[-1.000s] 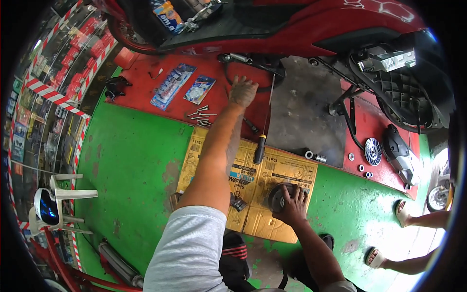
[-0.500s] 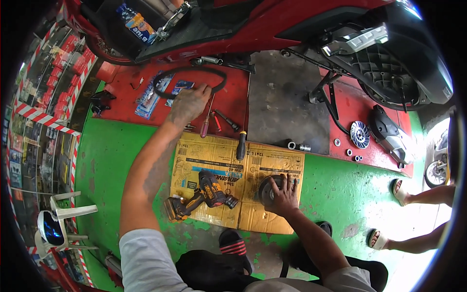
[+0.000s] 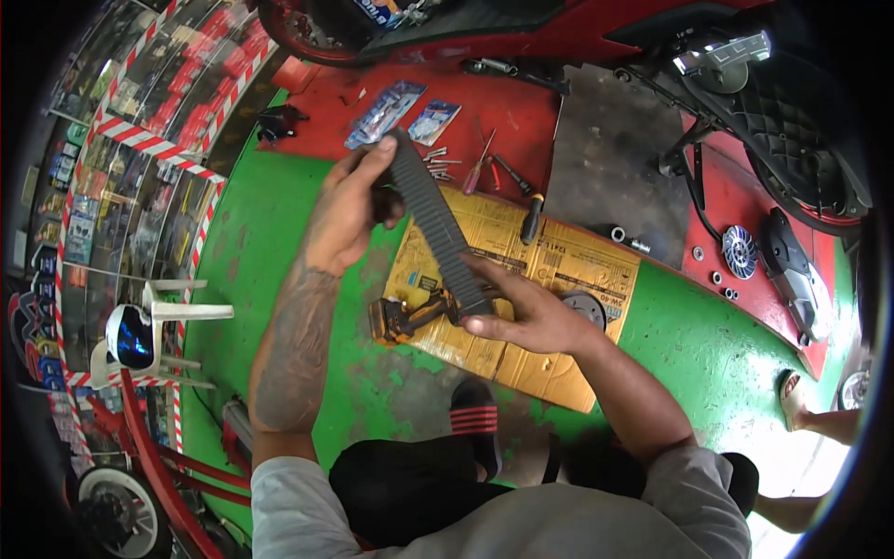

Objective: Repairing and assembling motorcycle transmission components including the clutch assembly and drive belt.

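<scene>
A black ribbed drive belt (image 3: 430, 219) is stretched between my two hands above the cardboard, its toothed face toward me. My left hand (image 3: 349, 210) grips its upper end, thumb on the rim and fingers curled behind. At the lower end, my right hand (image 3: 531, 312) is closed round the belt, thumb beneath. Behind it, a dark round pulley (image 3: 587, 306) rests on the flattened cardboard (image 3: 549, 368), partly covered by my right hand. A yellow and black cordless power tool (image 3: 400, 319) lies on the cardboard, partly hidden by the belt.
Screwdrivers (image 3: 533, 219), sockets (image 3: 626, 238) and small metal parts (image 3: 440, 163) lie beyond the cardboard. A finned fan disc (image 3: 740, 252) and black cover (image 3: 796, 275) sit at right. The red scooter (image 3: 521, 42) stands behind; a white chair (image 3: 182, 312) is left. Another person's foot (image 3: 792, 399) shows at right.
My left hand has lifted the belt off the red mat and drawn it toward me. My right hand has left the pulley and taken hold of the belt. The view has shifted left.
</scene>
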Tool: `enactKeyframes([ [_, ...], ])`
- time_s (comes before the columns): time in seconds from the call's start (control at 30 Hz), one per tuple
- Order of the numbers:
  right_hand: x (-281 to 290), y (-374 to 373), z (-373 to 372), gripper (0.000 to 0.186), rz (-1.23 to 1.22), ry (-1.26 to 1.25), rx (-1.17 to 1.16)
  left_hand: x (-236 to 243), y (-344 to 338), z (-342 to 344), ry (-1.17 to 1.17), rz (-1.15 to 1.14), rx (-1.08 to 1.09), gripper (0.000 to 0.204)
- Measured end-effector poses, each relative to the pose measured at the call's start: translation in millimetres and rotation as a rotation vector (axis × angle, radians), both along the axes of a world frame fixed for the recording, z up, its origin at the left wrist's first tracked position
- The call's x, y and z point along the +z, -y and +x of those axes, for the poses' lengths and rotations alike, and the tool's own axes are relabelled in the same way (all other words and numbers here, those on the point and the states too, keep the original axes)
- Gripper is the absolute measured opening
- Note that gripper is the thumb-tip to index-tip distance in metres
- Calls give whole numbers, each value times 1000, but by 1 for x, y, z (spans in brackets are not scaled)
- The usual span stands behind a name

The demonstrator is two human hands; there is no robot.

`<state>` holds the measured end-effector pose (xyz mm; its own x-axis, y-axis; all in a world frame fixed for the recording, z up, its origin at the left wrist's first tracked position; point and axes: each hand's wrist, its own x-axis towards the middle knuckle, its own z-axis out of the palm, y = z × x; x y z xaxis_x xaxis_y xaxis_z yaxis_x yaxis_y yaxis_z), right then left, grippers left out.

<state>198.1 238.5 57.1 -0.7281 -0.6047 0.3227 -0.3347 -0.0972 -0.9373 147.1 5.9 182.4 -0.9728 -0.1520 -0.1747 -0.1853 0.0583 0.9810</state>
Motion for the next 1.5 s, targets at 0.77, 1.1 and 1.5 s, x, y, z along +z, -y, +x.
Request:
enactKeyframes([
  [0.77,-2,-51,-53,73,-661,1011,59,-77,-50,109,100,-39,-884,21],
  [1.1,-96,-85,-22,79,1140,-120,116,-69,-32,91,114,420,-757,73],
  [1.5,-166,-82,27,124,1544,-257,61,-75,-26,84,202,375,-595,90],
])
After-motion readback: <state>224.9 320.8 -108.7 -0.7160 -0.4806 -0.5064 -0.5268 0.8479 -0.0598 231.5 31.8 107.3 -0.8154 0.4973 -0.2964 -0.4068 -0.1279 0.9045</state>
